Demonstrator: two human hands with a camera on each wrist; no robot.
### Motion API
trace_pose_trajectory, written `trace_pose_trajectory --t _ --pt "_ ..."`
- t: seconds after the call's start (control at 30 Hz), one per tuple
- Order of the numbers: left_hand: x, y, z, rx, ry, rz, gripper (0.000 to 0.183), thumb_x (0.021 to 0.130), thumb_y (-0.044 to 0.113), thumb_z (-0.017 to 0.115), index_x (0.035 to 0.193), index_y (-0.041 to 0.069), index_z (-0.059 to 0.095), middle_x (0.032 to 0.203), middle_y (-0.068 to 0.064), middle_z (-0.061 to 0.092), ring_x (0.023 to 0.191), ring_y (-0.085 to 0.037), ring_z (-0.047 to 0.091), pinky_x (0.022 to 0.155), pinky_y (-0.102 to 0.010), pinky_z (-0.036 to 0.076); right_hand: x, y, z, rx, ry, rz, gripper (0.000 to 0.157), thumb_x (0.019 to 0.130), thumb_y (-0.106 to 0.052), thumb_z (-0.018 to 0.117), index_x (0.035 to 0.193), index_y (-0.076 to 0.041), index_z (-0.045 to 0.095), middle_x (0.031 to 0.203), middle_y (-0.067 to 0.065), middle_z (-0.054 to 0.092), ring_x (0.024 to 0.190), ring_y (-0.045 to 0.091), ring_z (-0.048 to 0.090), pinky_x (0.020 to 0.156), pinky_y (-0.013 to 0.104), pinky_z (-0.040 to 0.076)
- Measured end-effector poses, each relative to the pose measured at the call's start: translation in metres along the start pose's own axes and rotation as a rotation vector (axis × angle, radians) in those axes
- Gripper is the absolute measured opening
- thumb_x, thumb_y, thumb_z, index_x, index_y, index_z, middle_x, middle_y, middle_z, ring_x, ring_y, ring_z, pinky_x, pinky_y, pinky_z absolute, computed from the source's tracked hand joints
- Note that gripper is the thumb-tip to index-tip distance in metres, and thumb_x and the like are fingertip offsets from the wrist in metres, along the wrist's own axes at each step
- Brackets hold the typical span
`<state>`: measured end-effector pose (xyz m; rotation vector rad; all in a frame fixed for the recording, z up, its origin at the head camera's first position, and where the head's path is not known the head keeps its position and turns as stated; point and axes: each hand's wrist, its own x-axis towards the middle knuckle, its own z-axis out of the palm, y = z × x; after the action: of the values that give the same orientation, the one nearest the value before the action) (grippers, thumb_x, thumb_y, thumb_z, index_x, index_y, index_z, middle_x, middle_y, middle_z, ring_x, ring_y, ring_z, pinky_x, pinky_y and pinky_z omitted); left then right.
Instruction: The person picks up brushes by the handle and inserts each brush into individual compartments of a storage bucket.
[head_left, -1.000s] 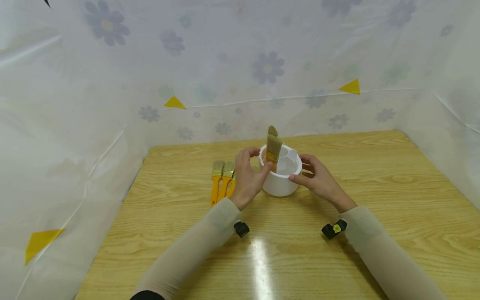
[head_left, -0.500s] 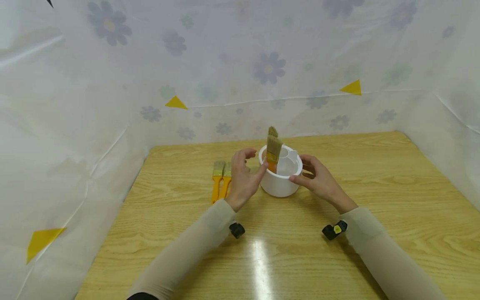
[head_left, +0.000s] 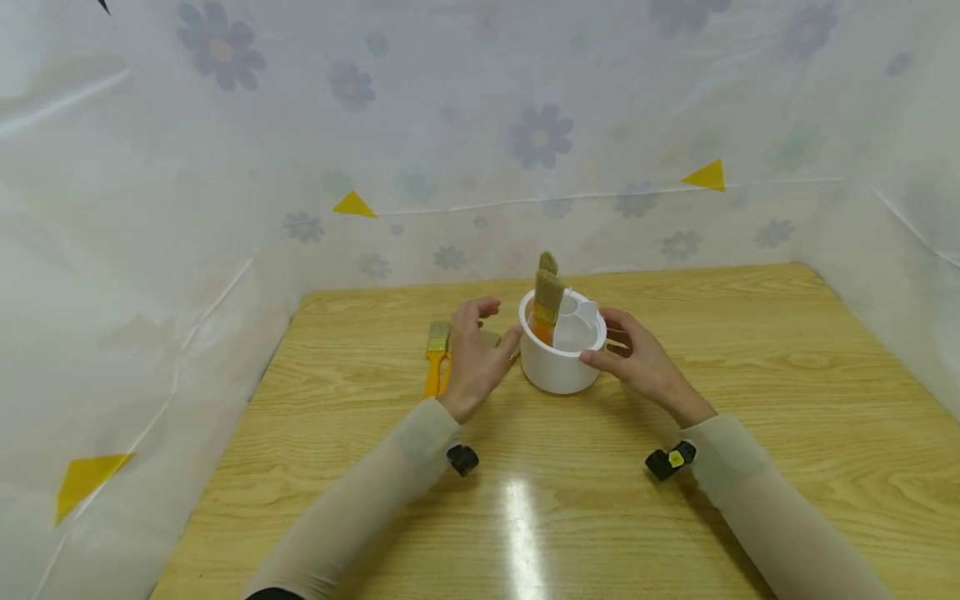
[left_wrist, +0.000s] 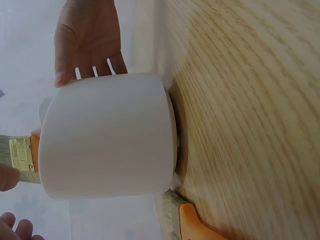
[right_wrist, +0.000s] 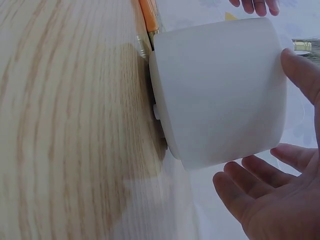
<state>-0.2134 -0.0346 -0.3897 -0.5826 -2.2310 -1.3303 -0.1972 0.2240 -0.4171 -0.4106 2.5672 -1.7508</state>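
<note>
A white round desk organizer (head_left: pixel 558 372) with inner dividers stands on the wooden table. Two paintbrushes (head_left: pixel 550 298) lean in its left compartment, bristles up, an orange handle showing. My right hand (head_left: pixel 641 360) holds the organizer's right side, thumb at the rim and fingers around the wall, as the right wrist view shows on the white wall (right_wrist: pixel 217 92). To the left, my left hand (head_left: pixel 478 360) is apart from the organizer, empty, fingers loosely bent. It partly hides several orange-handled paintbrushes lying there; one flat paintbrush (head_left: pixel 437 354) shows beside it, and another paintbrush (left_wrist: pixel 192 222) near the organizer's base.
The wooden table (head_left: pixel 570 517) meets a flower-patterned plastic sheet (head_left: pixel 450 133) at the back. Similar sheeting rises at both sides, with yellow triangles (head_left: pixel 705 176) on it. A black wrist camera (head_left: pixel 462 459) sits on the left sleeve, another black camera (head_left: pixel 670 460) on the right.
My left hand has let go of the paintbrush in the organizer and moved left, covering more of the brushes on the table. The right hand has stayed at the organizer.
</note>
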Motion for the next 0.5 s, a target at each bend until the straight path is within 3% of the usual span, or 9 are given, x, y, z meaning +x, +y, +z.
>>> trace_pose_trajectory --t 0.27,0.5 --pt "-0.002 -0.002 -0.007 -0.050 0.001 -0.037 0.040 0.087 0.019 0.071 0.120 0.005 0.054 0.115 -0.012 0.053 0.107 -0.028 0.048 0.091 -0.047 0.041 -0.004 -0.015 0.000 0.020 -0.018 0.013 0.075 0.087 -0.024 0.072 0.147 -0.009 0.030 0.146 0.015 0.035 0.133 0.041 0.036 0.100 0.054 0.039" --pt "-0.002 -0.008 -0.012 -0.041 0.004 -0.012 0.038 0.088 0.018 0.070 0.120 0.005 0.054 0.114 -0.011 0.054 0.104 -0.026 0.049 0.087 -0.042 0.041 -0.010 -0.034 0.000 0.004 -0.025 0.007 0.073 0.089 -0.021 0.069 0.147 -0.004 0.029 0.145 0.021 0.035 0.132 0.044 0.035 0.102 0.055 0.037"
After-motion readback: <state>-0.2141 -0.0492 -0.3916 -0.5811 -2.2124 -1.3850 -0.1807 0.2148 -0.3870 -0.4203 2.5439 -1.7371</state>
